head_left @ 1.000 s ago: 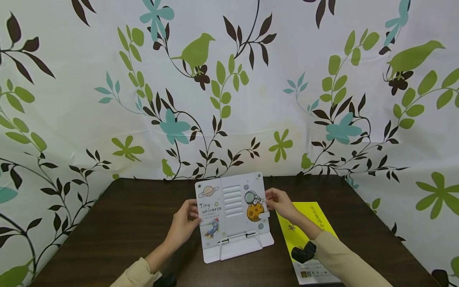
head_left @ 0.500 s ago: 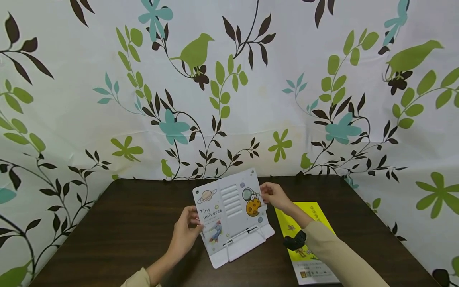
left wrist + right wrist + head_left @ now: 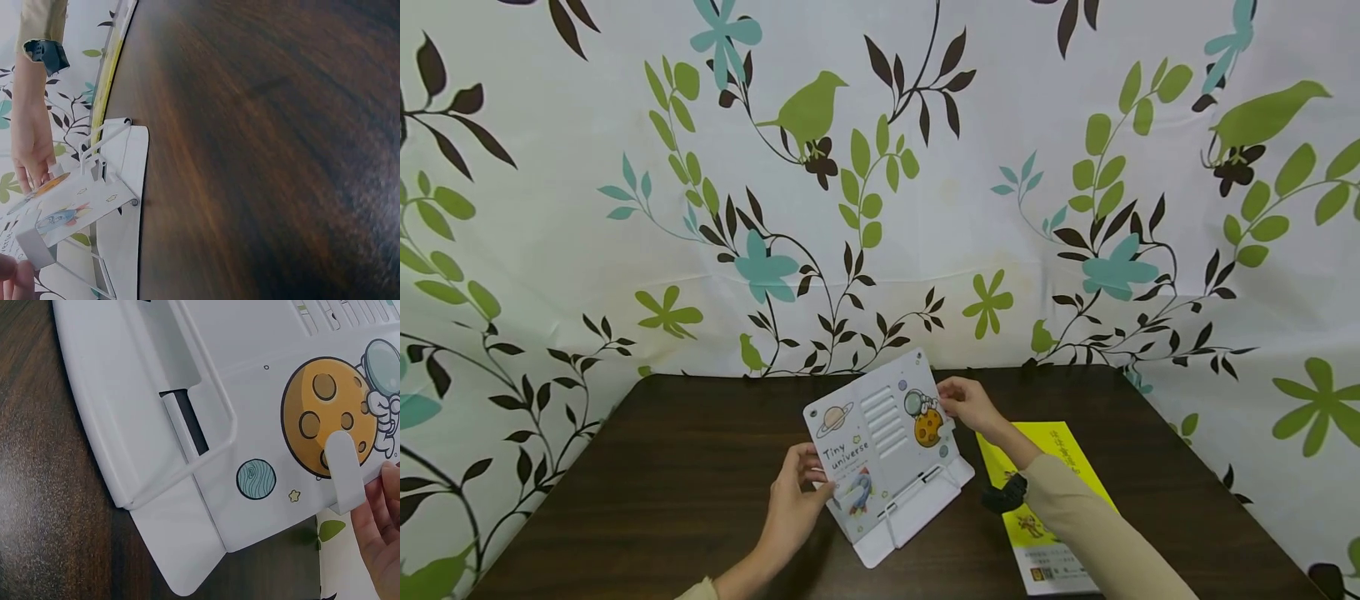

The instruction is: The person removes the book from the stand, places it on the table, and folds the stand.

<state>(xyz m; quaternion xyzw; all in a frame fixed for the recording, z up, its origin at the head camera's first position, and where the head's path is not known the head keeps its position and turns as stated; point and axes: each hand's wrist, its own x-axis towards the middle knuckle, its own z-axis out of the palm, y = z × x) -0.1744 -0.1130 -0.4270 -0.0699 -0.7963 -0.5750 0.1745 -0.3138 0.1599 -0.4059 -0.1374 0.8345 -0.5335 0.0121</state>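
A white book stand (image 3: 891,471) printed with "Tiny universe", a rocket and an astronaut is held at the middle of the table, its panel leaning back and turned anticlockwise. My left hand (image 3: 793,500) grips the panel's left edge, thumb in front and fingers partly hidden behind it. At the opposite edge, near the astronaut, my right hand (image 3: 972,408) pinches the panel. Close up in the right wrist view, the stand (image 3: 256,406) shows its wire page holder and a small side clip beside the right fingers (image 3: 375,515). The stand's white base (image 3: 122,250) lies on the tabletop in the left wrist view.
A yellow book (image 3: 1060,467) with a white lower band lies on the dark wooden table (image 3: 647,492), partly under the right forearm. Behind the table hangs a white curtain (image 3: 925,217) patterned with leaves and birds. The right wrist wears a black band (image 3: 1004,494).
Both hands have turned the book stand anticlockwise: its right side has gone up and away while its lower left corner has come nearer. The yellow book has stayed in place.
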